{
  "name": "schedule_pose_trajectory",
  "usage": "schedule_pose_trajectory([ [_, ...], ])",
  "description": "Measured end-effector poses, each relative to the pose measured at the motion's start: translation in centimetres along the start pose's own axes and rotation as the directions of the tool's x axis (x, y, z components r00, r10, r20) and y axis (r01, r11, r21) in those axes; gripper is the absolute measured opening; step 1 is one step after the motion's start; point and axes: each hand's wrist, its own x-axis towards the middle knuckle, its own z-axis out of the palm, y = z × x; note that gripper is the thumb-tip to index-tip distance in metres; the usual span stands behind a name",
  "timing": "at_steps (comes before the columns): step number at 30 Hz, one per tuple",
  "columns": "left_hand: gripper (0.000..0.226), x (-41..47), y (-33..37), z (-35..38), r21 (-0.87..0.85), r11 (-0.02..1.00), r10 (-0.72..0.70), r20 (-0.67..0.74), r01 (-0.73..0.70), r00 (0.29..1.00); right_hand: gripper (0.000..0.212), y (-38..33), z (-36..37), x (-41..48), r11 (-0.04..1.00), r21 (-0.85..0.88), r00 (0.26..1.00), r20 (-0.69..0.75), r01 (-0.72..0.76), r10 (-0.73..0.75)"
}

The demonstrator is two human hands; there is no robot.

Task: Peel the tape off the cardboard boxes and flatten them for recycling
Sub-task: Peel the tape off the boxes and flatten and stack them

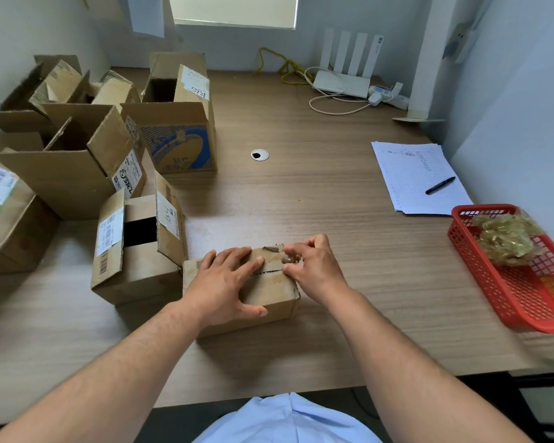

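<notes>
Peeling is the step I judge to be in hand. The small box [269, 292] sits on the table [333, 193] straight in front of me, near the front edge and just beside one of the open boxes [77, 174] that crowd the left side. A crumpled end of tape [288, 259] stands up from the far right part of its top, by the seam.

To do this well, I would pull the tape low and back along the seam rather than straight up, slowly, so that it comes off in one strip and does not tear the paper skin of the cardboard. The holding hand should press close to the peel line so the box neither lifts nor slides. The freed strip belongs, I judge, with the wad of peeled tape [506, 238] in the red basket [483, 208], well off to the right.

My left hand [227, 279] lies across the top of the box, fingers spread and fairly straight, pressing down, with the thumb laid along the near face. My right hand [314, 266] comes in from the right with the wrist low. Its thumb and fingertips are drawn narrow and pinch the tape end, and the other fingers curl above it.
</notes>
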Motion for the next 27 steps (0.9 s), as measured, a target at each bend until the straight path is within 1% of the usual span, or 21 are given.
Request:
schedule_pose_trajectory([
  [3,0.099,-0.2,0.0,0.5,-0.018,1.000,0.001,-0.013,-0.001,1.000,0.029,0.1,0.3,0.1,0.999,-0.027,0.998,-0.053,-0.025,0.023],
  [5,0.102,-0.2,0.0,0.7,-0.024,1.000,0.004,-0.013,-0.004,1.000,0.027,0.1,0.4,0.3,0.999,-0.035,0.999,-0.035,-0.023,0.022],
  [7,0.099,-0.2,-0.1,0.6,-0.036,0.999,0.005,-0.015,-0.005,1.000,0.025,0.2,0.4,0.7,0.998,-0.070,1.000,-0.003,0.005,-0.005],
  [9,0.096,-0.3,-0.1,0.5,-0.047,0.999,0.001,-0.021,-0.002,1.000,0.022,0.4,0.8,1.0,0.997,-0.078,1.000,-0.026,0.009,-0.011],
  [10,0.096,-0.3,-0.1,0.5,-0.050,0.999,0.001,-0.023,-0.003,1.000,0.020,0.6,1.0,1.0,0.999,-0.036,0.998,-0.057,-0.025,0.023],
  [12,0.097,-0.3,-0.2,0.6,-0.054,0.998,0.009,-0.020,-0.010,1.000,0.018,1.4,1.4,1.1,0.974,0.163,0.978,-0.107,-0.160,0.178],
  [14,0.103,-0.3,-0.3,0.8,-0.062,0.998,0.017,-0.021,-0.019,1.000,0.020,2.3,1.1,1.1,0.876,0.392,0.921,-0.145,-0.283,0.362],
  [15,0.107,-0.2,-0.4,0.9,-0.063,0.998,0.020,-0.028,-0.021,0.999,0.019,2.8,0.7,1.2,0.846,0.439,0.893,-0.179,-0.304,0.414],
  [16,0.108,-0.2,-0.5,1.0,-0.064,0.998,0.024,-0.034,-0.026,0.999,0.014,3.2,0.0,1.3,0.845,0.432,0.874,-0.214,-0.316,0.436],
  [17,0.107,-0.1,-0.5,1.0,-0.064,0.998,0.025,-0.040,-0.027,0.999,0.009,3.4,-0.8,1.3,0.857,0.406,0.864,-0.246,-0.319,0.439],
  [18,0.103,0.0,-0.4,1.0,-0.063,0.998,0.025,-0.042,-0.028,0.999,0.007,3.5,-1.4,1.2,0.869,0.381,0.859,-0.272,-0.317,0.433],
  [20,0.098,0.5,0.2,0.8,-0.058,0.997,0.043,-0.038,-0.045,0.998,0.010,3.7,-2.5,1.0,0.880,0.378,0.856,-0.309,-0.288,0.413],
  [22,0.097,1.3,1.4,0.6,-0.050,0.996,0.066,-0.039,-0.068,0.997,0.009,3.9,-2.9,0.6,0.884,0.397,0.855,-0.341,-0.245,0.390],
  [27,0.097,2.9,4.9,0.6,-0.057,0.996,0.073,-0.050,-0.075,0.996,0.004,5.7,-3.8,0.2,0.911,0.382,0.881,-0.363,-0.156,0.303],
])
